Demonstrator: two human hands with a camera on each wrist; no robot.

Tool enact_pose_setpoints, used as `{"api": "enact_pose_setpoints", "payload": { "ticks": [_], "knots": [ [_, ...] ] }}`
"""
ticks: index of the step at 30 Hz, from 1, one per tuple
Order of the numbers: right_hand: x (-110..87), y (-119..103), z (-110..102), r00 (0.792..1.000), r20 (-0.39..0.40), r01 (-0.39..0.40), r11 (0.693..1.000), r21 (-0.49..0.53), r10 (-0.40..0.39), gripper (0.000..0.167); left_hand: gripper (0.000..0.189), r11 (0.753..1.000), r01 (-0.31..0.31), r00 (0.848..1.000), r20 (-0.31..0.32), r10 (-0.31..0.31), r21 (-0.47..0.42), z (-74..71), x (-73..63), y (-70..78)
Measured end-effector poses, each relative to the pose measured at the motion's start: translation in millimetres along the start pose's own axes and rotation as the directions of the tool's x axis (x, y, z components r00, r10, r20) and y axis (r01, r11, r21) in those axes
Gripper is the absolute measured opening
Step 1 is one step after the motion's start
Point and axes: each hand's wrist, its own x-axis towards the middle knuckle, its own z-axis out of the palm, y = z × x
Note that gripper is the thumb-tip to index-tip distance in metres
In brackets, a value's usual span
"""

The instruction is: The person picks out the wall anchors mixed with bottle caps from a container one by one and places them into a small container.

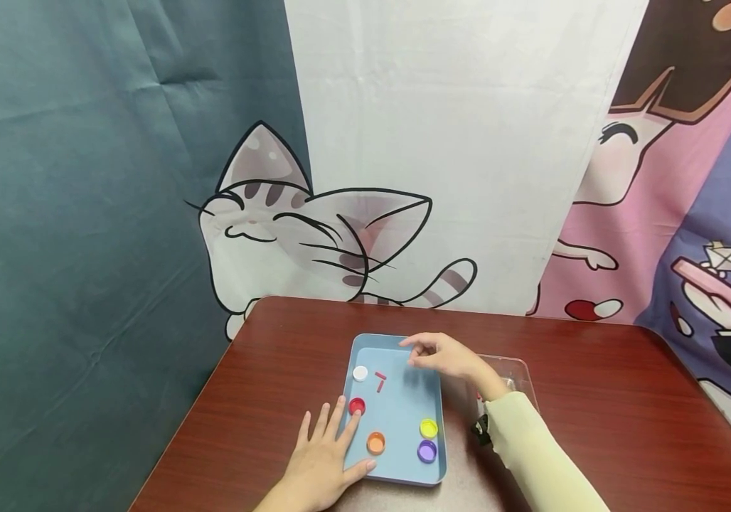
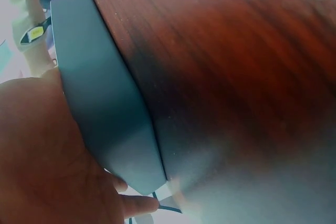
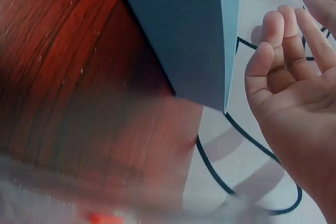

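Note:
A light blue tray (image 1: 397, 471) lies on the table and holds small round lids or cups: white (image 1: 360, 373), red (image 1: 356, 405), orange (image 1: 375, 444), yellow (image 1: 429, 428) and purple (image 1: 427, 451). Two short red sticks (image 1: 381, 386) lie near the white one. My left hand (image 1: 322, 455), fingers spread, is at the tray's near left edge, one fingertip by the red piece. Over the far right part of the tray hovers my right hand (image 1: 445, 355), its fingers loosely bent; I see nothing in it. In the right wrist view, this hand (image 3: 294, 77) is beside the tray wall (image 3: 184, 35).
A clear plastic box (image 1: 515, 366) stands right of the tray, partly hidden by my right forearm; its contents are hard to make out. The brown wooden table (image 1: 628, 398) reaches back to a printed curtain (image 1: 468, 142). A dark band (image 1: 482, 429) is on my right wrist.

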Motion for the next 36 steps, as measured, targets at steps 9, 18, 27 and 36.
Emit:
{"api": "enact_pose_setpoints", "payload": {
  "ticks": [9,18,27,36],
  "knots": [
    [11.7,-3.6,19.1,0.999,0.045,-0.014,0.999,-0.045,0.016,0.039,0.085,1.000,-0.007,1.000,-0.014,0.007,0.007,0.9,0.4,-1.8],
    [24.2,2.1,30.7,0.995,0.088,-0.040,0.996,-0.083,0.047,0.037,0.085,1.000,-0.012,1.000,-0.010,0.012,0.014,1.4,0.5,-2.3],
    [35.7,9.0,36.3,0.986,0.148,-0.062,0.991,-0.121,0.080,0.037,0.085,1.000,-0.012,1.000,0.004,0.012,0.007,1.8,0.7,-2.1],
    [45.7,13.9,45.0,0.978,0.171,-0.076,0.965,-0.250,0.122,0.036,0.085,1.000,-0.012,1.000,-0.004,0.012,0.021,0.2,0.4,-1.8]
  ]
}}
